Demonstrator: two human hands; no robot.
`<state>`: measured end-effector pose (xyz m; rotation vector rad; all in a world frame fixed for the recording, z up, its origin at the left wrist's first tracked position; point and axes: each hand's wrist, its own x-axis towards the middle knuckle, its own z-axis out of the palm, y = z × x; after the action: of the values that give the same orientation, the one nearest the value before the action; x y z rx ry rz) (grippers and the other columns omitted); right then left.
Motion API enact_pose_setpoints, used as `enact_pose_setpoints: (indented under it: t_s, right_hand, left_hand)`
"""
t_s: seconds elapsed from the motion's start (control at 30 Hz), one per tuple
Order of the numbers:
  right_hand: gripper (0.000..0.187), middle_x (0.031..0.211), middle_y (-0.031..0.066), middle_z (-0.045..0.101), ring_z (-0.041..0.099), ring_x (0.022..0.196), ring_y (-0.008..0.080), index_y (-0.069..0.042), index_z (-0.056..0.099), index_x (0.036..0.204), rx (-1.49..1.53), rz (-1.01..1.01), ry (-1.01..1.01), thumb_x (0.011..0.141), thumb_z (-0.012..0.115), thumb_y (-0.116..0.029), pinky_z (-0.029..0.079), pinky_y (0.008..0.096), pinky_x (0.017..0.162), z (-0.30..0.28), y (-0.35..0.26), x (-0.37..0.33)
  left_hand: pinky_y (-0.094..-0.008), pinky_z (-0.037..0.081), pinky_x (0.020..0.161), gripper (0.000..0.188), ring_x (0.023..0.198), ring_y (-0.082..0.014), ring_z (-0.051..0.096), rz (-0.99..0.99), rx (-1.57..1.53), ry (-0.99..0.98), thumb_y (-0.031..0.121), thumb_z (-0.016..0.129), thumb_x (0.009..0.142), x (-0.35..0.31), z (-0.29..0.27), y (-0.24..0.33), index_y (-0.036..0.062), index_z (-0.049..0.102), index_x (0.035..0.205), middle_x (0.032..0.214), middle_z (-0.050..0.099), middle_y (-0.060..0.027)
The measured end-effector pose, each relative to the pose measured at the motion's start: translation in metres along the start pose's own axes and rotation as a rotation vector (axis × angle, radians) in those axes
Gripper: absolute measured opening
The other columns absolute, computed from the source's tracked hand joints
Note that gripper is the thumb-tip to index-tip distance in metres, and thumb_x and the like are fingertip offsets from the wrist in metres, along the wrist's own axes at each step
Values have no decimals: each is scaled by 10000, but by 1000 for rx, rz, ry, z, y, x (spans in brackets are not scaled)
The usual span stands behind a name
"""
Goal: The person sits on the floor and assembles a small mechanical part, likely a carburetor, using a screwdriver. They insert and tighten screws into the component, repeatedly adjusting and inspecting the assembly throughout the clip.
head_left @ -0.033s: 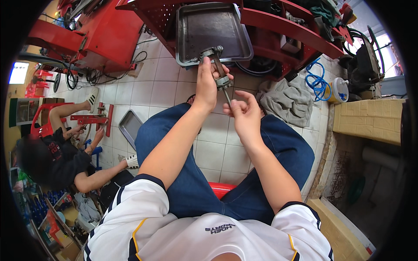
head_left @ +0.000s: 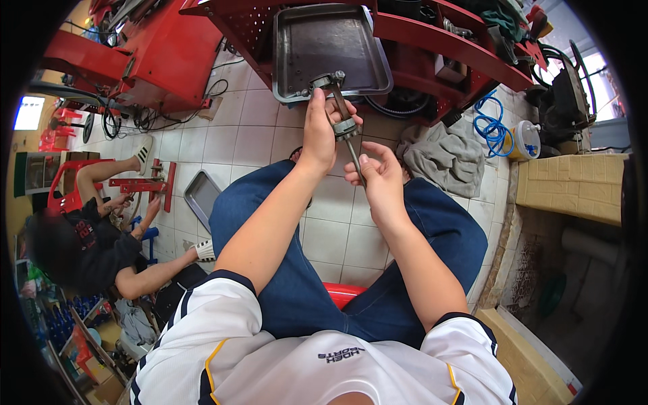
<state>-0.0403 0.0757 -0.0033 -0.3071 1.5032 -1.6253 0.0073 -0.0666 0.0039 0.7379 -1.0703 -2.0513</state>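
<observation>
My left hand (head_left: 318,138) is closed around a dark metal part (head_left: 345,129), held up between my knees and the large metal tray. A bolted clamp-like end shows at its far side, and a round grey collar faces me. Out of the collar runs a thin metal rod (head_left: 353,155), slanting down toward my right hand (head_left: 382,179). The thumb and curled fingers of that hand are closed on the rod's near end. Part of the metal part is hidden behind my left fingers.
A large metal tray (head_left: 324,47) lies ahead on a red stand. A grey cloth (head_left: 442,156) is on the tiles at right, near a coiled blue hose (head_left: 491,125). A smaller tray (head_left: 202,197) lies left, beside a seated person (head_left: 88,250) handling a red metal frame (head_left: 169,187).
My right hand has shifted slightly, its fingers now closer around the rod. More of the rod's length shows. My left hand has hardly moved.
</observation>
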Motion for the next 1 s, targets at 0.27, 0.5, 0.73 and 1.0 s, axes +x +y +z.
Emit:
enact_pose_setpoints:
  t_s: [0.27,0.5,0.73,1.0]
  right_hand:
    - [429,1145,176,662,663,1061,255,10,480,1339,-278,-234,-107,979,641,-161,513,359,940,2,-1,3]
    - [576,1291,216,621,592,1250,328,4,483,1371,-444,-491,-94,882,747,-145,447,413,1059,3,-16,0]
    - [514,1231,226,657,628,1192,349,6,547,1301,-561,-481,-41,872,764,-176,486,411,1006,-4,-6,5]
    - [294,921,105,702,680,767,184,15,680,1090,-735,-363,73,900,752,-199,532,309,715,-32,-64,0]
  left_hand:
    - [-303,537,744,710,811,-161,651,312,39,-262,621,400,1025,-4,-5,8,5,443,1376,934,630,-81]
    - [-317,547,814,910,909,-183,651,667,387,-381,707,557,899,-12,-12,9,18,324,1447,1049,610,-117]
    - [-343,560,818,846,920,-200,659,600,253,-339,684,557,915,-23,-2,12,58,348,1444,1046,613,-133]
    - [-425,495,960,581,969,-228,615,13,-579,356,610,365,1042,9,-25,15,80,529,1214,1024,618,-91]
